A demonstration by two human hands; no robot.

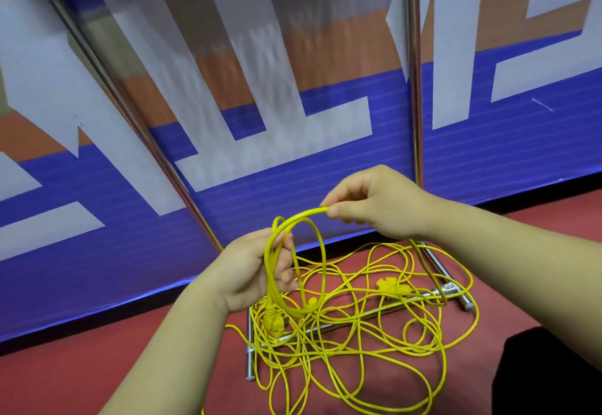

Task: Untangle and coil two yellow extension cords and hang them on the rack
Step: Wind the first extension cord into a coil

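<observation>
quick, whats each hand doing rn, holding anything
Left hand: closed, grip round a few loops of yellow cord.
Right hand: closed, pinching the same yellow cord at the top of the loop.

Count log, one frame

- Bare hands: 2, the left hand [250,271] at centre and the right hand [374,203] up and right of it
- Shiny chrome rack uprights: 2, a slanted pole [130,115] at left and a vertical pole [415,89] right of centre
- Chrome base tubes on the red floor: 3, a left foot [250,359], a right foot [451,279] and a crossbar [338,323]
- Thin yellow extension cord tangle [358,356]: 1 heap, lower centre; separate cords not countable
- Raised cord loops [303,213]: at least 2
- Yellow moulded plugs: 2 seen, a hanging plug [273,321] and a floor plug [387,286]
</observation>
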